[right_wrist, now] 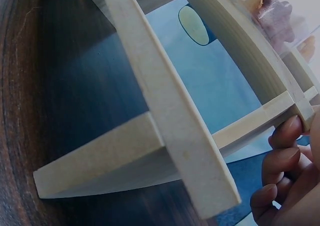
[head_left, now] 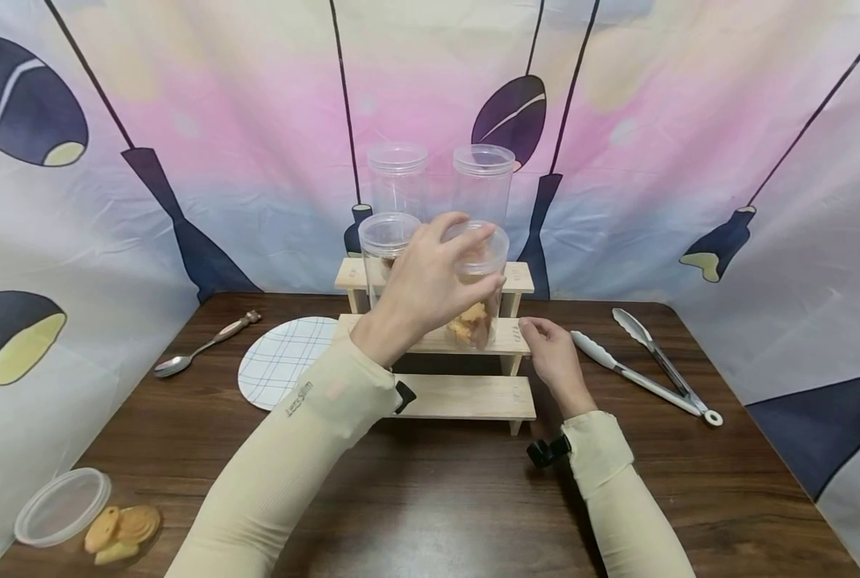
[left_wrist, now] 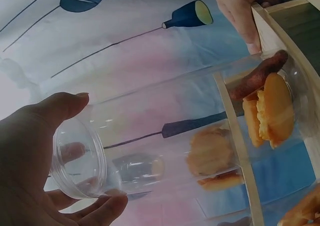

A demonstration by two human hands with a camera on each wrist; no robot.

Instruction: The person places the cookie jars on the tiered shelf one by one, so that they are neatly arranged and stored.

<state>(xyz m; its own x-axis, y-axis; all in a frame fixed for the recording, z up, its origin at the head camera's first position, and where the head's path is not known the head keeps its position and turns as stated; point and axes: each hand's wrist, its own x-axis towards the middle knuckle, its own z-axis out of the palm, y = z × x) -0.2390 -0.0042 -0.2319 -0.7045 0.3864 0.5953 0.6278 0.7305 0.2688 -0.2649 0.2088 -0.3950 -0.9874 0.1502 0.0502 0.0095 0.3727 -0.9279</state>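
Note:
My left hand [head_left: 430, 277] curls around the lidded top of a clear plastic jar [head_left: 483, 325] on the right of the middle step of a wooden three-step stand [head_left: 466, 395]. In the left wrist view, thumb and fingers wrap the jar's lid [left_wrist: 80, 156]; a brown sausage-like piece [left_wrist: 260, 76] and a yellow filled bun [left_wrist: 275, 111] lie at its bottom. My right hand [head_left: 556, 361] holds the right end of that middle step, its fingers curled at the wood in the right wrist view. Just left stands another clear jar [head_left: 386, 233], partly hidden by my left hand.
Two more clear jars [head_left: 398, 181] stand on the top step. Metal tongs [head_left: 654, 385] lie at the right. To the left are a round checked mat [head_left: 278, 365] and a spoon [head_left: 205, 345]; a container lid [head_left: 64, 506] and cookies [head_left: 119, 530] are at front left.

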